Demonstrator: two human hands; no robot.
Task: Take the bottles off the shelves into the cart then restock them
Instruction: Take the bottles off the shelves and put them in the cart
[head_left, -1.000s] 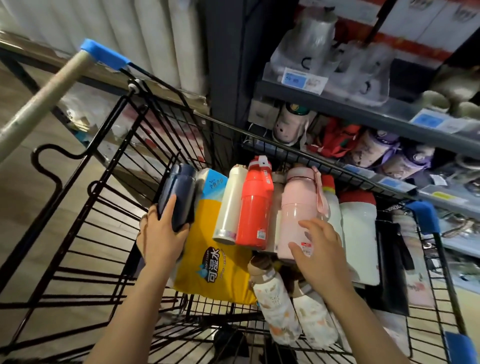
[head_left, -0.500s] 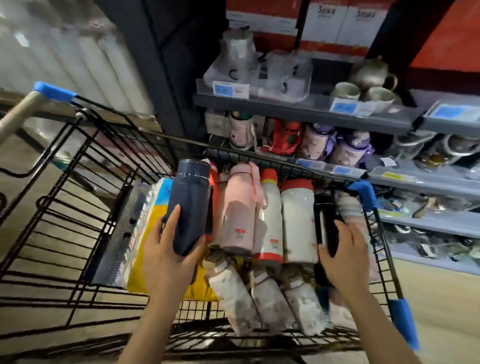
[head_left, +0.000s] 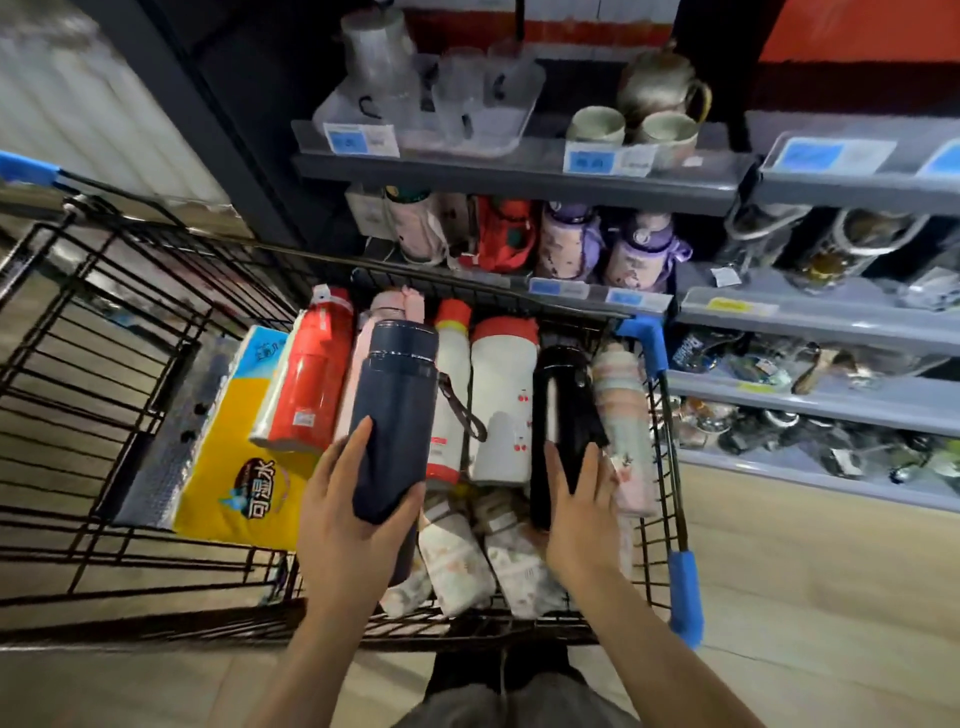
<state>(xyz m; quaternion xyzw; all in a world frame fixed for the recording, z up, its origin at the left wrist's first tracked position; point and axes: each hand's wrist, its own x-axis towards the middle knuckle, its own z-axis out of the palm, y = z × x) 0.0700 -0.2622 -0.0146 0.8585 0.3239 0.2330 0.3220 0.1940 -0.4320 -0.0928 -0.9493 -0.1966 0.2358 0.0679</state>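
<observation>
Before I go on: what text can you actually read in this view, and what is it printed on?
"可湿水": dark oval logo on the yellow tissue pack in the cart.
Blue shelf price tags: too blurred to read.
Stickers on the red bottle and white bottle: too small to read.
Navy bottle and black bottle: no readable text.

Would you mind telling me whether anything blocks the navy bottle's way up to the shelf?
Nothing visible does. The left hand holds the navy bottle above the cart's other bottles, and only the cart's front rim lies below that path.
</observation>
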